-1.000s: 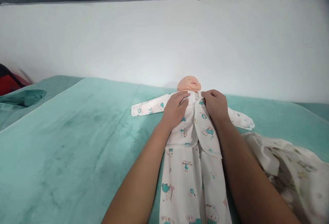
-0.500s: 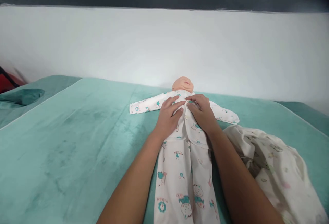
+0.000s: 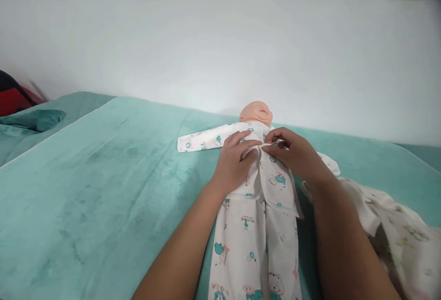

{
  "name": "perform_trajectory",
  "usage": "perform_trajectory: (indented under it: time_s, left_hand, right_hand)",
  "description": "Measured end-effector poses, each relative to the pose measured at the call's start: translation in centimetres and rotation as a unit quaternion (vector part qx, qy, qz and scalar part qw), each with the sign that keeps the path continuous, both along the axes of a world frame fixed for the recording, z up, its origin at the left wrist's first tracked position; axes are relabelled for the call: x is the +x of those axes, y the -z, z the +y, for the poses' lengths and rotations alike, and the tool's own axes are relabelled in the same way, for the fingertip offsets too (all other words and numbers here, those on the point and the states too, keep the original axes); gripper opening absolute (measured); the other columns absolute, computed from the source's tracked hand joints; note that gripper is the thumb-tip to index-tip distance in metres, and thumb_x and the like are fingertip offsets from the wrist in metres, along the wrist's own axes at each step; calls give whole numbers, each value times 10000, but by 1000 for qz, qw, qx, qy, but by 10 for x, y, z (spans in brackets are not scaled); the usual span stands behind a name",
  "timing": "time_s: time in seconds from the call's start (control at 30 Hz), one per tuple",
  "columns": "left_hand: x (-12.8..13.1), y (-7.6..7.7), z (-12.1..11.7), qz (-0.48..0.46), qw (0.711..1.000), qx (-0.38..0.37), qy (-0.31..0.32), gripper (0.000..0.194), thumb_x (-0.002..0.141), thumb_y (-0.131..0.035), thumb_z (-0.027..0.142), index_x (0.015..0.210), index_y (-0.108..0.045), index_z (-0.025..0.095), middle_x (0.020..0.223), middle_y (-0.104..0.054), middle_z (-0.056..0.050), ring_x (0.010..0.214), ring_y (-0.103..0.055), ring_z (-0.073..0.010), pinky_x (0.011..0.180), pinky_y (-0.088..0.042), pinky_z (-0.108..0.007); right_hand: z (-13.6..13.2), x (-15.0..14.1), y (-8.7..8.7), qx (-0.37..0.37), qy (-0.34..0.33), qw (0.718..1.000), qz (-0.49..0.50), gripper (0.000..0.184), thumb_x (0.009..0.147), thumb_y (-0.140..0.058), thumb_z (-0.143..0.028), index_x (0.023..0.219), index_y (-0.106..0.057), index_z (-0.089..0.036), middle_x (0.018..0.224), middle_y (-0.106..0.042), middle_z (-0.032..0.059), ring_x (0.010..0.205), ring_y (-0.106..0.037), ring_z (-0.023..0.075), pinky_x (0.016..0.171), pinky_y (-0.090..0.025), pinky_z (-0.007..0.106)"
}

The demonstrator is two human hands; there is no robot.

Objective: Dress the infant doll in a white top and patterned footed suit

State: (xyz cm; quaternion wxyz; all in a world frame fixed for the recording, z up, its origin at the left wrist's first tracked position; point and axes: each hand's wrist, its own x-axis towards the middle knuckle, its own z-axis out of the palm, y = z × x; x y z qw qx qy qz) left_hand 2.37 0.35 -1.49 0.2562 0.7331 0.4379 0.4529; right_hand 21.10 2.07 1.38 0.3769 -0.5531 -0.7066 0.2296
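Note:
A baby doll lies on its back; its head (image 3: pixel 257 112) is at the far end. It wears a white baby shirt (image 3: pixel 275 183) and white baby pants (image 3: pixel 237 245), both printed with teal and pink figures. My left hand (image 3: pixel 237 155) rests on the shirt's chest, fingers spread, with index finger and thumb beside the front edge. With thumb and fingers, my right hand (image 3: pixel 287 148) pinches the other front edge at chest height. Below the pinch a small round snap (image 3: pixel 262 164) shows on that edge. My right hand and forearm hide part of the doll's sleeve on that side.
The doll lies on a teal padded surface (image 3: pixel 120 176) against a white wall (image 3: pixel 206 52). Crumpled white printed cloth (image 3: pixel 406 235) lies at the right, by my forearm. A red and black object (image 3: pixel 15 100) stands at the far left.
My right hand has curled from lying on the shirt into a pinch, lifting the front edge a little. My left hand stays on the chest. The view has shifted slightly.

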Motion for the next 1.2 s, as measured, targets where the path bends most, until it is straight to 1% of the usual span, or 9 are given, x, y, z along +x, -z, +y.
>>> perform_trajectory:
  time_s: [0.1, 0.17, 0.3, 0.5, 0.63, 0.8, 0.93, 1.07, 1.2]
  left_hand:
    - [0, -1, 0, 0, 1000, 0, 0, 289, 954, -507, 245, 1167, -694, 300, 1459, -514, -1, 1401, -391, -215, 1202, -319, -427]
    - [-1, -2, 0, -5, 1000, -1, -1, 297, 956, -502, 237, 1174, -694, 296, 1458, -514, -6, 1396, -398, -212, 1203, -316, -423]
    - [-1, -1, 0, -26, 1000, -9, 2, 289, 962, -494, 242, 1156, -702, 293, 1457, -518, -11, 1390, -410, -209, 1193, -331, -419]
    - [-1, 0, 1, -49, 999, -5, 8, 279, 950, -510, 219, 1131, -711, 289, 1444, -533, -23, 1376, -437, -207, 1185, -343, -416]
    - [0, 0, 1, -64, 998, -8, 1, 268, 943, -520, 213, 1104, -722, 282, 1433, -544, -28, 1363, -456, -210, 1177, -355, -422]
    - [0, 0, 1, -68, 998, -2, -2, 268, 937, -526, 196, 1081, -737, 274, 1415, -561, -35, 1343, -478, -211, 1175, -359, -427]
    - [1, 0, 1, -62, 998, 9, 0, 263, 931, -529, 179, 1060, -746, 253, 1400, -571, -51, 1328, -492, -213, 1178, -353, -431]
    - [1, 2, 2, -58, 998, 12, -2, 259, 934, -526, 181, 1065, -737, 255, 1403, -570, -47, 1346, -475, -213, 1171, -362, -437]
    - [2, 4, 3, -65, 998, 14, -1, 258, 951, -507, 210, 1100, -715, 248, 1406, -565, -52, 1342, -480, -209, 1171, -366, -433]
  right_hand:
    - [-1, -1, -1, -3, -7, 1000, 1, 171, 794, -676, -364, 887, -655, -222, 853, -653, 10, 699, -527, 146, 660, -410, 294]
    - [-1, -4, 1, 3, 3, 1000, 25, 161, 781, -679, -347, 870, -652, -216, 836, -647, 8, 694, -525, 145, 660, -411, 294]
    - [-2, -12, 5, 26, 35, 996, 73, 171, 734, -707, -291, 872, -640, -217, 865, -644, 1, 708, -520, 141, 679, -417, 298]
    - [-2, -14, 5, 37, 37, 993, 104, 193, 710, -741, -281, 863, -639, -224, 847, -642, -4, 700, -519, 140, 676, -424, 303]
    - [-5, -17, 3, 48, 59, 992, 101, 178, 703, -746, -266, 851, -655, -225, 828, -647, -10, 688, -528, 135, 674, -436, 302]
    - [-6, -19, 4, 61, 67, 992, 84, 158, 700, -757, -270, 821, -669, -221, 825, -669, -6, 708, -567, 144, 690, -457, 304]
    - [-5, -18, 5, 73, 59, 992, 85, 151, 696, -775, -289, 771, -669, -214, 807, -682, 5, 740, -606, 165, 708, -473, 313]
    - [-4, -17, 5, 79, 44, 993, 79, 131, 713, -765, -280, 802, -690, -219, 833, -698, 10, 778, -625, 181, 745, -478, 332]
    - [-2, -14, 6, 73, -5, 994, 80, 99, 759, -719, -253, 855, -710, -230, 874, -703, 12, 816, -625, 187, 774, -465, 341]
